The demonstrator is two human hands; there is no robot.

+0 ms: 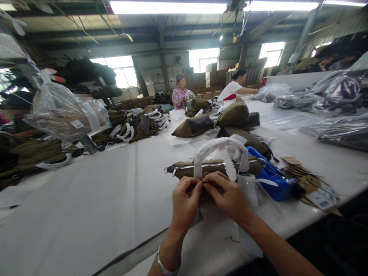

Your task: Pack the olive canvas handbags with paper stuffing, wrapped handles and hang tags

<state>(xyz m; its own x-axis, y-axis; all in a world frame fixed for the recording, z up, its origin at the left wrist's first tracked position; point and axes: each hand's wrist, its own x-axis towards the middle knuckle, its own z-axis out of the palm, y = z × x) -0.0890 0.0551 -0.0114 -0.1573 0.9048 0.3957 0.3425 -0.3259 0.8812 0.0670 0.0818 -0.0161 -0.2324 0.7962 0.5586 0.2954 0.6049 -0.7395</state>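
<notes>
Through my remote head view I have the olive-brown fabric handbag (212, 169) on the near right part of the white worktop (115, 191), close in front of both hands, its silver metal zip (186, 167) running left to right along the top. I judge it is set this near and crosswise so that both hands can reach one small spot on its near side. The left hand (185, 195) and the right hand (230, 195) meet there, each with thumb and forefinger closed together, apparently clamped on a bit of the bag just below the left foot of the handle; I cannot tell exactly which bit, as the fingers cover it. The arched handle wrapped in white (220, 142) rises upright just beyond the fingers, and that wrapping probably protects it. A bright blue plastic tool (277, 186) lies just right of the bag, and a fanned stack of brown card tags (310, 182) sits to the right of that, both likely kept within the right hand's reach. Farther off, more olive-brown bags (234, 113) lie heaped, perhaps there to leave working room nearby.
</notes>
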